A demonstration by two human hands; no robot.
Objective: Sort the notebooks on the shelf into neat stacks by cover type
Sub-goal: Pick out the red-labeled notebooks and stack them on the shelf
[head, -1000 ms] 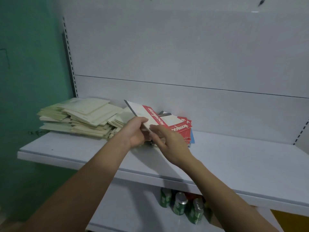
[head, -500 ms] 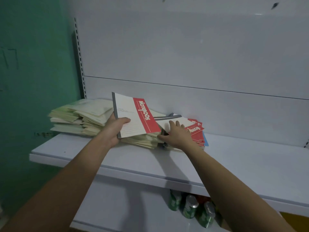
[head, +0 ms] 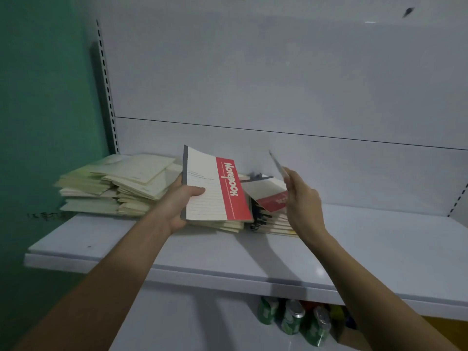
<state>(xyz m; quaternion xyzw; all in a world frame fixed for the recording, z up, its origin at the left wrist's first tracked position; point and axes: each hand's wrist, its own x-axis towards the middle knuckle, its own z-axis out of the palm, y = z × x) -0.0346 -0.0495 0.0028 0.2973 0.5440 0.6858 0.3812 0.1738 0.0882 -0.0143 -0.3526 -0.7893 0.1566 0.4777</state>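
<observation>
My left hand (head: 181, 202) grips a white and red notebook (head: 215, 188) by its lower left corner, cover facing me, above the shelf (head: 354, 249). My right hand (head: 302, 201) holds a second notebook (head: 277, 164) lifted on edge, so only its thin side shows. Under it lies a stack of red and white notebooks (head: 271, 214). An untidy pile of pale cream notebooks (head: 114, 184) fills the shelf's left end.
A teal wall (head: 43, 122) borders the shelf on the left, with a slotted upright (head: 107, 92) at the corner. Several green drink cans (head: 293, 319) stand on the level below. The white back panel (head: 278, 72) rises behind the stacks.
My right hand left the red stack and lifted a notebook up on edge. My left hand keeps its notebook, now held a little more upright.
</observation>
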